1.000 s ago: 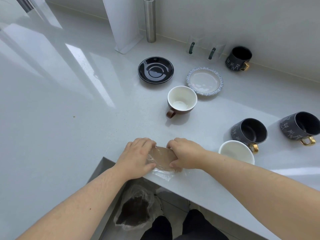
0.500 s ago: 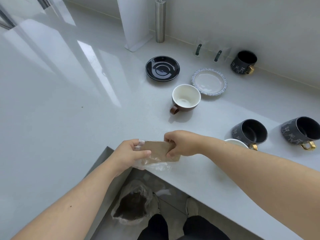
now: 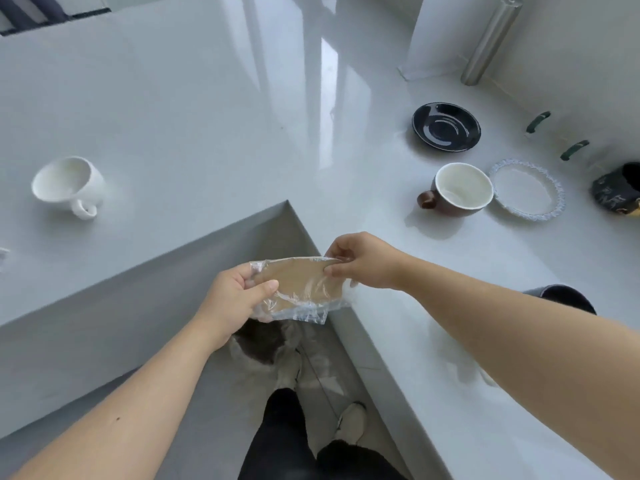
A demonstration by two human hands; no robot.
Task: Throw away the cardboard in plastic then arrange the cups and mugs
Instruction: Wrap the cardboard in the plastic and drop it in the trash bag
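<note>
Cardboard in plastic wrap [image 3: 300, 282] hung between our hands, off the bench [image 3: 194, 140] corner and above a lined bin [image 3: 263, 344] on the floor. Our left hand [image 3: 239, 299] pinched its left end, our right hand [image 3: 363, 261] its top right edge. A brown cup [image 3: 460, 190] and white cup [image 3: 67, 183] sat well apart on the bench.

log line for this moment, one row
phase: disposal | left hand: holds wrapped cardboard | right hand: holds it too | position: above bin bag | cups: untouched
</note>
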